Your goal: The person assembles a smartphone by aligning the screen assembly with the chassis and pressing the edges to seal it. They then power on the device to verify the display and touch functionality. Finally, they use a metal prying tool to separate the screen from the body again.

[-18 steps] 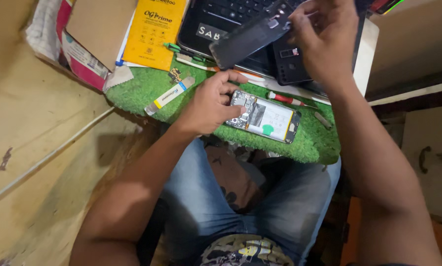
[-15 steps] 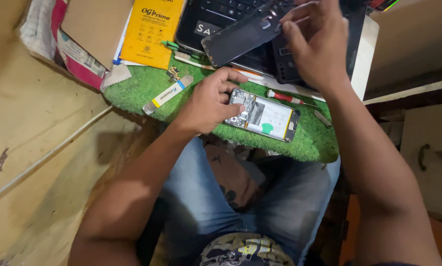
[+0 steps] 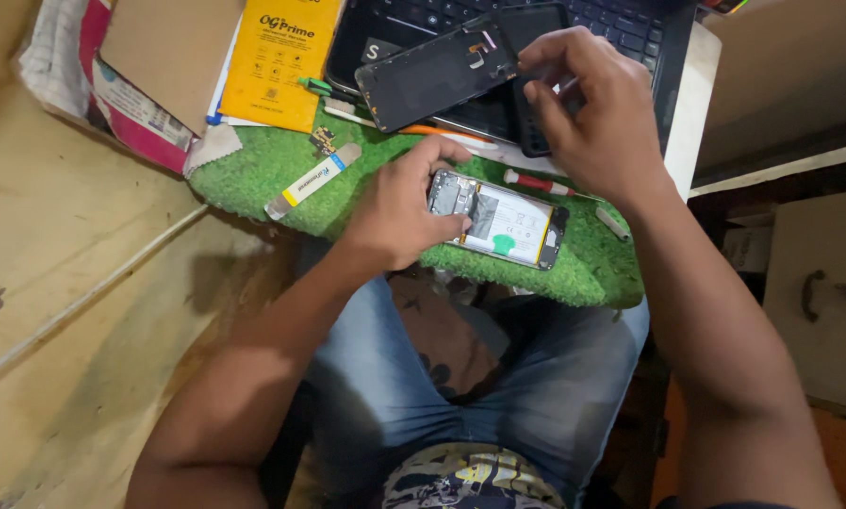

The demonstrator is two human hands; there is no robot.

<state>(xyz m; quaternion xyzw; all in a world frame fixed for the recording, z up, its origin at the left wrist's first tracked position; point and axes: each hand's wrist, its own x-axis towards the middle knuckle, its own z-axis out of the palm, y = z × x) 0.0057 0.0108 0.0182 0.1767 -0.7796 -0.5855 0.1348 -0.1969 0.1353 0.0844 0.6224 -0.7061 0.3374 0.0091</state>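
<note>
An opened phone (image 3: 500, 224) with its battery and circuit board showing lies on a green turf mat (image 3: 262, 170). My left hand (image 3: 399, 205) rests on its left end, fingers pressing the board. My right hand (image 3: 592, 108) is raised above the mat and pinches the right end of a black phone back frame (image 3: 432, 75), held tilted over a laptop keyboard (image 3: 621, 19). A second dark phone (image 3: 536, 57) lies under that hand, partly hidden.
A red-handled screwdriver (image 3: 536, 182), a white pry tool (image 3: 312, 179), a green-tipped tool (image 3: 314, 87) and small parts lie on the mat. A yellow package (image 3: 277, 57) and a brown cardboard sheet (image 3: 164, 47) sit at top left. My knees in blue jeans are below.
The view has shifted so the mat sits lower in frame. My right hand still holds the black frame, now tilted a little further left. My left hand stays on the opened phone.
</note>
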